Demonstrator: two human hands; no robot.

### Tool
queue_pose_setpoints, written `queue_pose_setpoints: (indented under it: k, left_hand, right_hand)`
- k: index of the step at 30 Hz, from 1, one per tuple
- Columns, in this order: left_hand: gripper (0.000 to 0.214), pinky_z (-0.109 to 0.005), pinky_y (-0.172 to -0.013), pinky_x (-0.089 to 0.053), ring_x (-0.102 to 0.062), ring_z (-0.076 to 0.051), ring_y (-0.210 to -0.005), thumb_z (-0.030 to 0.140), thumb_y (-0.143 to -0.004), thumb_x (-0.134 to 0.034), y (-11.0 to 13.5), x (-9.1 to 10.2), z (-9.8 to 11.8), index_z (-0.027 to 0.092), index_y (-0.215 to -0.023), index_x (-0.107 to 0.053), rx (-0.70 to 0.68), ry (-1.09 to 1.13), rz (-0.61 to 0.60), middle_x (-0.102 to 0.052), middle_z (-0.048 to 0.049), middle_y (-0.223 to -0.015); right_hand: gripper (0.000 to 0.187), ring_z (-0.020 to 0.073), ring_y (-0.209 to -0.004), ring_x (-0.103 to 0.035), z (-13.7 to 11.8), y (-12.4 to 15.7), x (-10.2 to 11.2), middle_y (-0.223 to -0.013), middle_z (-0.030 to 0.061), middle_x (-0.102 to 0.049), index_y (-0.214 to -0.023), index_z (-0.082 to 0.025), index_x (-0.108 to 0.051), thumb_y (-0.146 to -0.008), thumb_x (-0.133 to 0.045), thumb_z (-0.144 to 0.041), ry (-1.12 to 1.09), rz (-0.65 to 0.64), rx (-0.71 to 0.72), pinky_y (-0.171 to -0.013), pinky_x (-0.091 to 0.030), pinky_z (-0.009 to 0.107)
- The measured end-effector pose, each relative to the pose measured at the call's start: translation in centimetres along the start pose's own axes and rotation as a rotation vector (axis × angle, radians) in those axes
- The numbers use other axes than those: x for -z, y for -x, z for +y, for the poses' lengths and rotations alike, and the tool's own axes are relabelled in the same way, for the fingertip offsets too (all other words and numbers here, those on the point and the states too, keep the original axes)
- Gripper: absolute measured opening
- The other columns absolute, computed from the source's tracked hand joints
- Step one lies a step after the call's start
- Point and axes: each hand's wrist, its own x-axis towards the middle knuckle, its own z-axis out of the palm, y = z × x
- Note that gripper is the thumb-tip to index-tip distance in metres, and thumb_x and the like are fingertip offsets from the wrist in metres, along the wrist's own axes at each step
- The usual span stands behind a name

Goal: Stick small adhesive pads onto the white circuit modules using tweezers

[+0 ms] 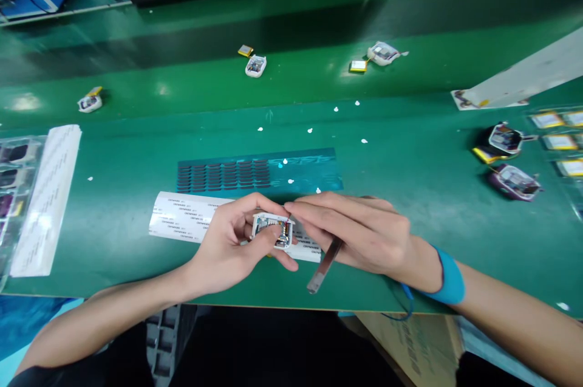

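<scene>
My left hand (232,244) is closed around a small white open device case (272,231) with a circuit board and wires showing inside. My right hand (353,232) reaches in from the right, its fingertips pressed on the case's right edge. A pair of metal tweezers (324,265) is tucked in that same hand, its end pointing down toward the table's front edge. Both hands hover over a white strip of printed labels (182,217) lying on the green table (410,235). A blue wrist strap (449,280) with a cord circles my right wrist.
A dark blue sheet of small pads (255,173) lies just beyond the hands. More open device cases lie farther back (255,65) (382,53) (90,102) and at the right (503,141) (517,182). A white strip (45,198) and plastic tray (11,180) sit left; yellow-edged batteries (558,141) lie right.
</scene>
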Motion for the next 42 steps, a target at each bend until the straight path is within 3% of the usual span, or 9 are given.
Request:
queue_pose_setpoints:
  k: [5,8,12,19,24,30,34,39,42]
  left_hand:
    - [0.02,-0.028,-0.051,-0.065,-0.077,-0.022,-0.058,0.031,-0.091,-0.072,-0.1,0.1,0.0,0.017,-0.098,-0.061,-0.019,-0.008,0.04,-0.072,-0.0036,-0.079]
    - [0.019,-0.029,-0.051,-0.066,-0.077,-0.022,-0.057,0.03,-0.092,-0.071,-0.1,0.0,-0.1,0.018,-0.097,-0.057,-0.024,0.014,0.041,-0.071,-0.002,-0.075]
    - [0.02,-0.03,-0.052,-0.068,-0.078,-0.022,-0.06,0.027,-0.092,-0.07,-0.1,0.0,-0.4,0.02,-0.098,-0.052,-0.036,0.054,0.036,-0.072,-0.0015,-0.074]
    - [0.02,-0.028,-0.055,-0.068,-0.078,-0.022,-0.062,0.025,-0.094,-0.066,-0.1,-0.4,-1.1,0.023,-0.098,-0.047,-0.043,-0.022,0.057,-0.068,0.0005,-0.075]
    - [0.017,-0.027,-0.054,-0.066,-0.076,-0.018,-0.058,0.016,-0.094,-0.061,0.0,-0.8,-1.9,0.023,-0.099,-0.046,-0.134,-0.125,0.093,-0.07,-0.0013,-0.079]
    - [0.019,-0.018,-0.055,-0.059,-0.073,-0.012,-0.062,0.007,-0.091,-0.06,0.4,-0.8,-1.7,0.021,-0.1,-0.052,-0.39,-0.497,0.182,-0.072,-0.0005,-0.075]
    - [0.015,-0.018,-0.054,-0.06,-0.072,-0.012,-0.061,0.009,-0.092,-0.059,0.4,-0.8,-1.7,0.02,-0.099,-0.053,-0.412,-0.447,0.206,-0.072,-0.0007,-0.073]
    - [0.012,-0.019,-0.056,-0.063,-0.074,-0.012,-0.06,0.009,-0.094,-0.06,0.3,-0.8,-1.9,0.02,-0.097,-0.054,-0.431,-0.385,0.227,-0.073,-0.0015,-0.076]
    - [0.011,-0.018,-0.049,-0.06,-0.074,-0.013,-0.055,0.01,-0.095,-0.061,0.5,-0.6,-2.0,0.02,-0.096,-0.054,-0.445,-0.374,0.21,-0.073,-0.0006,-0.073]
  right_hand:
    - [0.041,0.0143,-0.088,-0.075,1.1,-0.3,0.2,-0.115,0.0052,-0.076,-0.13,-0.02,-0.062,-0.092,-0.056,-0.003,0.119,0.037,-0.122,-0.074,-0.063,0.024]
    - [0.036,0.0163,-0.099,-0.074,1.1,-0.7,0.9,-0.126,0.0076,-0.073,-0.127,-0.018,-0.063,-0.094,-0.057,-0.005,0.123,-0.06,-0.017,-0.072,-0.062,0.024]
    - [0.026,0.0154,-0.093,-0.075,0.7,-0.9,1.7,-0.12,0.0095,-0.075,-0.122,-0.013,-0.064,-0.102,-0.049,-0.011,0.134,-0.205,0.117,-0.058,-0.058,0.023]
    - [0.035,0.0177,-0.097,-0.074,0.4,0.6,0.1,-0.118,0.012,-0.075,-0.133,-0.012,-0.057,-0.102,-0.041,-0.014,0.051,-0.076,0.122,-0.077,-0.064,0.03]
    - [0.042,0.0185,-0.106,-0.074,-0.3,1.3,-0.8,-0.118,0.0132,-0.075,-0.139,-0.01,-0.053,-0.098,-0.045,-0.009,-0.023,-0.052,0.059,-0.072,-0.065,0.024]
    - [0.041,0.0228,-0.11,-0.073,-0.7,1.2,-0.8,-0.122,0.0204,-0.072,-0.136,-0.001,-0.053,-0.096,-0.045,-0.006,0.018,-0.038,0.101,-0.072,-0.066,0.028]
    - [0.042,0.0234,-0.097,-0.076,-1.0,1.2,-0.8,-0.127,0.0262,-0.068,-0.138,0.003,-0.05,-0.098,-0.042,-0.008,0.05,-0.073,0.12,-0.065,-0.066,0.03]
    - [0.044,0.0234,-0.108,-0.074,-1.2,1.0,-0.8,-0.13,0.0229,-0.068,-0.139,0.0,-0.05,-0.096,-0.042,-0.006,0.045,-0.058,0.091,-0.067,-0.066,0.029]
    - [0.039,0.0198,-0.112,-0.072,-1.3,0.3,-0.6,-0.123,0.0147,-0.073,-0.133,-0.009,-0.057,-0.095,-0.049,-0.004,-0.157,-0.049,-0.004,-0.077,-0.065,0.026]
